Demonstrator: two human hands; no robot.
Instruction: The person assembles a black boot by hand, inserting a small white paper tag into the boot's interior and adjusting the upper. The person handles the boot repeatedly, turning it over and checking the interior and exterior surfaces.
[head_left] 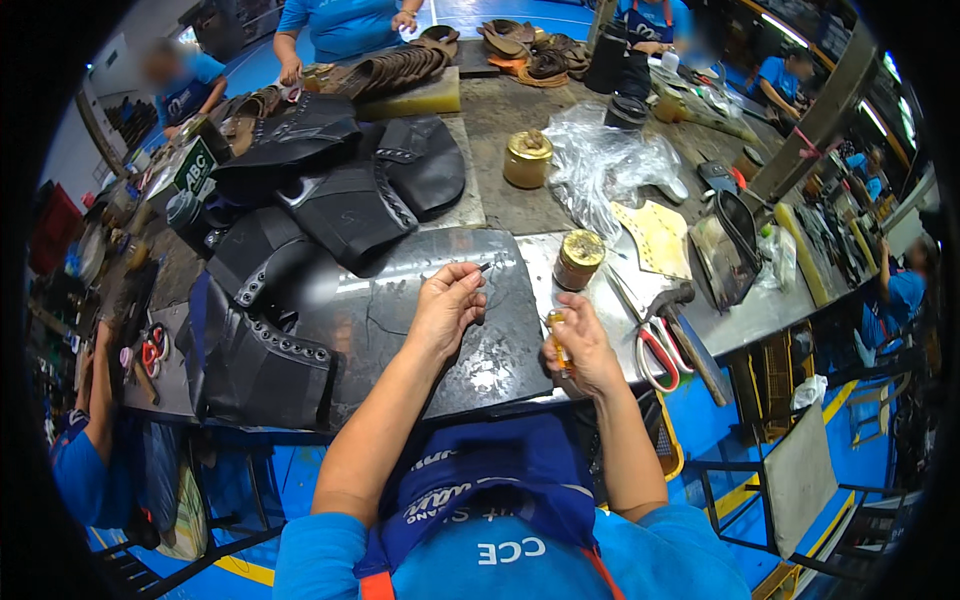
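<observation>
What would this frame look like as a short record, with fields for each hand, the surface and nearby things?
left hand: pinching a small dark piece
right hand: gripping a yellow-orange item, type unclear
surface: dark board
left side: black pieces with eyelets
right side: jar, red-handled scissors, hammer
</observation>
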